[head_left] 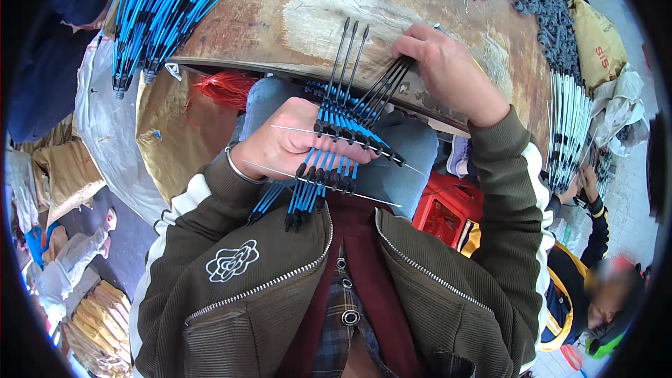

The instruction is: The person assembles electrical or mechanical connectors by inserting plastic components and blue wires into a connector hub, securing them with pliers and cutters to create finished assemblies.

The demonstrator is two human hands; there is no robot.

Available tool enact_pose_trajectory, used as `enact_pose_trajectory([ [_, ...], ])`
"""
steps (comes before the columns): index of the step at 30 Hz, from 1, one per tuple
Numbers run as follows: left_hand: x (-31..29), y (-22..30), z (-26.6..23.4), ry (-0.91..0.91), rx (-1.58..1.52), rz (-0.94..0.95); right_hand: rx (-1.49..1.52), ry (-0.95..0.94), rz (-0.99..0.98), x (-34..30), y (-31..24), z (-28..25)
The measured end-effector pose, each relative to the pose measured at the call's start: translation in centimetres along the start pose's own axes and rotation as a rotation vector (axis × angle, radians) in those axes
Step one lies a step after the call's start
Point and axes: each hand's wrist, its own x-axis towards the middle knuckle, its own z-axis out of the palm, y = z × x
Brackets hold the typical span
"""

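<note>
A row of blue and black umbrella ribs point(323, 164) lies across my lap, with black joints lined up side by side. Two thin metal wires point(262, 167) run crosswise along those joints, their ends sticking out on both sides. My left hand point(288, 136) is closed around the ribs, its fingers mostly hidden beneath them. At the table's edge, my right hand point(448, 70) pinches the dark upper ends point(383, 89) of several ribs, fanned to the right. Three other dark tips point up over the table, apart from that group.
Ahead is a worn wooden table point(245, 21) with a blue rib bundle point(161, 21) at left and grey plastic parts point(535, 0) at far right. White rods point(568, 122) stand beyond its right end. A red box point(444, 206) sits by my knee; another person point(595, 294) works at right.
</note>
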Motion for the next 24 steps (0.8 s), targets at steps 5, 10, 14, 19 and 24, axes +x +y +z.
enact_pose_trajectory([
  [5,-0.2,0.1,-0.2,0.005,-0.041,-0.039,0.011,0.006,-0.047,0.7,0.3,0.3],
  [10,-0.6,-0.4,0.0,0.035,-0.115,-0.058,0.019,0.007,-0.076,1.3,0.3,0.3],
  [14,0.0,0.1,-0.7,-0.029,0.054,0.004,-0.025,-0.013,-0.086,1.7,0.2,0.2],
  [19,-0.1,0.0,-0.7,-0.031,0.034,0.005,-0.018,-0.022,-0.075,1.8,0.1,0.2],
  [24,0.2,-0.1,-1.0,-0.042,0.101,0.062,0.0,-0.018,-0.093,2.1,0.3,0.3],
])
